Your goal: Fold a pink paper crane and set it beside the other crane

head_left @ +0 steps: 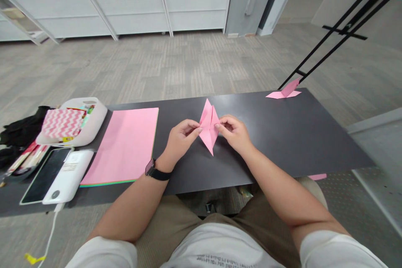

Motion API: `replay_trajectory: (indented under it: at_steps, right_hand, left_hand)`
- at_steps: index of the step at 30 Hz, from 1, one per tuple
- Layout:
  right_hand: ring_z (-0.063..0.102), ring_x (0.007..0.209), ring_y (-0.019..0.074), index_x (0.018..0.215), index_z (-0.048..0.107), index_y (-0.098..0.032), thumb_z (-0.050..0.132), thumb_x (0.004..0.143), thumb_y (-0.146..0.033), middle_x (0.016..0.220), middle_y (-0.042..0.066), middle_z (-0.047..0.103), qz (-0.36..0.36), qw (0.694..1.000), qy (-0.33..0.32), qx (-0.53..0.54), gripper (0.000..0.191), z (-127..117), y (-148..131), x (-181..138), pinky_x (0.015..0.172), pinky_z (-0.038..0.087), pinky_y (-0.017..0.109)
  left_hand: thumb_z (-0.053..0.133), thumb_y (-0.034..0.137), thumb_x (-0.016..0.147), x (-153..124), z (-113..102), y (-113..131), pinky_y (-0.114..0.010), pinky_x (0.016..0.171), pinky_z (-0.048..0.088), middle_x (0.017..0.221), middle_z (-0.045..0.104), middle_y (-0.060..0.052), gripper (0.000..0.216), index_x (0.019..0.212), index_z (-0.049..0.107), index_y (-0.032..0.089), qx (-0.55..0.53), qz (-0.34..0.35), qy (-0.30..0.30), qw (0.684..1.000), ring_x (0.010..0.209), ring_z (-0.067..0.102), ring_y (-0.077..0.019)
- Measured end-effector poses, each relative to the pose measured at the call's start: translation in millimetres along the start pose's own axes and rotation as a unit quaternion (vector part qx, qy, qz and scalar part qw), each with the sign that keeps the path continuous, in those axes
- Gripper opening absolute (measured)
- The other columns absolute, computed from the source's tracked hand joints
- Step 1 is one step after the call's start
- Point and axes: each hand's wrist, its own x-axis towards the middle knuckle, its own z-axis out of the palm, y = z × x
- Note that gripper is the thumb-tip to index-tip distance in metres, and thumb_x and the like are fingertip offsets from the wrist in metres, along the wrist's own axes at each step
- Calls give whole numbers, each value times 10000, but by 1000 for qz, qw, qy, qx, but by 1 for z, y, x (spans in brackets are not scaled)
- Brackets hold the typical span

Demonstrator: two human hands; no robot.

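Observation:
A pink folded origami paper (208,128), long and diamond-shaped with a split at its upper point, is held a little above the dark table. My left hand (183,137) pinches its left edge between thumb and forefinger. On the opposite edge, my right hand (234,132) grips the paper the same way. Its lower tip points toward my body. A black watch is on my left wrist. The undersides of the folds are hidden from me.
Left of my hands lies a stack of coloured paper (125,142), pink on top. Beyond it are a white power bank (69,176), a phone (44,178) and a white basket (94,127). A folded pink paper piece (285,92) rests at the table's (301,138) far right corner.

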Motion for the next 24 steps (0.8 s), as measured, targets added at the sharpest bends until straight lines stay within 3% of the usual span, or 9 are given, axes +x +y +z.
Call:
replay_trajectory:
  at_steps: [4,8,13,18,24]
  right_hand:
    - [621,743,174,955,697,-258,819,889,-599,841,8,676,36,997,17,72,367,4,0,-1,699,546,325]
    - [651,774,166,1060,680,-274,867,855,-576,912,10,714,50,991,25,123,411,6,-1,-2,728,559,316]
    - [685,806,167,1064,694,-276,879,858,-518,928,15,737,59,988,10,141,368,6,1,-3,758,572,319]
    - [697,822,179,1024,726,-265,856,874,-518,921,26,752,59,991,-6,124,322,6,0,-3,782,589,341]
    - [711,846,185,1051,739,-260,836,893,-517,954,38,759,46,992,-20,113,317,5,-1,-4,825,610,361]
  left_hand:
    - [880,380,870,2,1,3,-254,778,581,882,742,-7,317,1067,705,204,-47,-27,-1,999,810,719,-138]
    - [903,430,852,3,1,4,-234,705,533,789,708,23,486,1237,701,213,-88,-55,-8,995,715,650,-120]
    - [837,554,894,2,-1,6,-288,781,551,971,777,-56,407,1058,799,184,-65,-65,-6,996,835,672,-165]
    - [817,565,899,2,-2,8,-277,720,511,807,710,-19,392,864,764,179,-19,-57,-4,998,734,605,-148]
    - [818,524,909,3,-2,6,-256,687,466,764,667,2,373,805,716,180,-26,-53,-4,998,699,565,-128]
